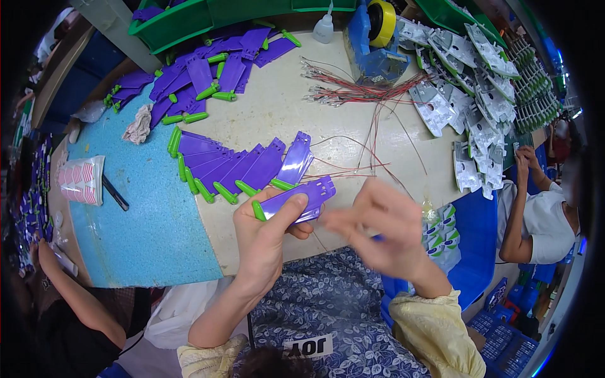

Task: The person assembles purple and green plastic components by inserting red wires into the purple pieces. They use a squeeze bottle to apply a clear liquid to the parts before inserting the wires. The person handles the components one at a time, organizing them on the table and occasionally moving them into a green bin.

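Nearest, at six o'clock, a blue leaf-patterned cloth covers the lap, with a small white label strip on it; both forearms rise from yellow cuffs. The left hand closes thumb and fingers around a flat purple plastic piece with a green tip, held just left of centre over the table's near edge; the right hand is blurred beside it at four o'clock, its fingers spread loosely, and whether it grips anything cannot be told. At three o'clock, small white-and-green packets lie stacked on a blue tray. Just beyond the hands, a fanned row of purple pieces with green tips lies on the beige table; thin red and white wires trail from centre toward one o'clock. At nine o'clock a blue foam mat bears a red-and-white striped packet and a black pen. Farther, at eleven o'clock, a heap of loose purple pieces lies before green bins; at twelve stand a white squeeze bottle and a blue tape dispenser with a yellow roll; at two o'clock overlapping grey-white blister cards spread; another person's arm rests at three o'clock.
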### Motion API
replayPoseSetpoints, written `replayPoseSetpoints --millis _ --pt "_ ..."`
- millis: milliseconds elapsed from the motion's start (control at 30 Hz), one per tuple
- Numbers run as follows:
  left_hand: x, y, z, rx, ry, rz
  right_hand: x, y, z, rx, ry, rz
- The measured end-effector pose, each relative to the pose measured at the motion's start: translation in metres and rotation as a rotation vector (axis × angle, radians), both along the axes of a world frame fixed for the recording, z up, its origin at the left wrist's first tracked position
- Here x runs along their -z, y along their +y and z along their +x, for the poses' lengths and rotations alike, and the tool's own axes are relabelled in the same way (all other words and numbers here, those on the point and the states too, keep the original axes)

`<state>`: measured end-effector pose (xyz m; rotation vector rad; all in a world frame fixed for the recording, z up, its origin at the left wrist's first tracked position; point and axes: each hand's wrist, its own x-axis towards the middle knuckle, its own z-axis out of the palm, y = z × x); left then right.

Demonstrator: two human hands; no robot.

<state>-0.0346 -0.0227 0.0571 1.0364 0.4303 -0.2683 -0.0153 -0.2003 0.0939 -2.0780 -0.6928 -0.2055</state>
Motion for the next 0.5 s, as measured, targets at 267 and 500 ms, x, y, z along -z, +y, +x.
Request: replayPoseSetpoints --millis 267,500 --pt "0.003 -0.010 -0.014 0.018 -0.302 0.413 0.025 -0.011 0.011 -0.010 0.626 0.303" --pt "-0.005 -0.012 -0.005 -0.066 -0.889 0.914 0.061 -0.023 0.003 0.065 0.997 0.813"
